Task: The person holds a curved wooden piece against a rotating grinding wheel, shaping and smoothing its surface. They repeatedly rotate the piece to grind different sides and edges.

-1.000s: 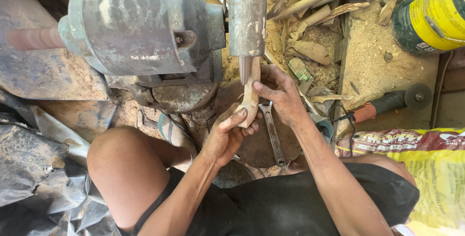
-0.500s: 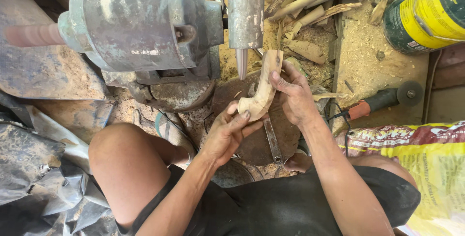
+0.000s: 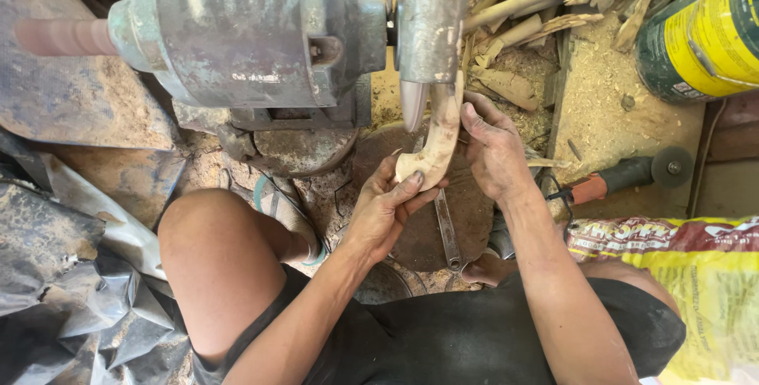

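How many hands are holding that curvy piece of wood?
2. The left hand grips the bottom end of the curved wood piece; the right hand steadies its upper side, beside the grey machine.

We now hold the curved wood piece [image 3: 433, 144] higher, its upper end tucked beside the metal spindle [image 3: 431, 29], while our right hand [image 3: 494, 148] slides lower along it.
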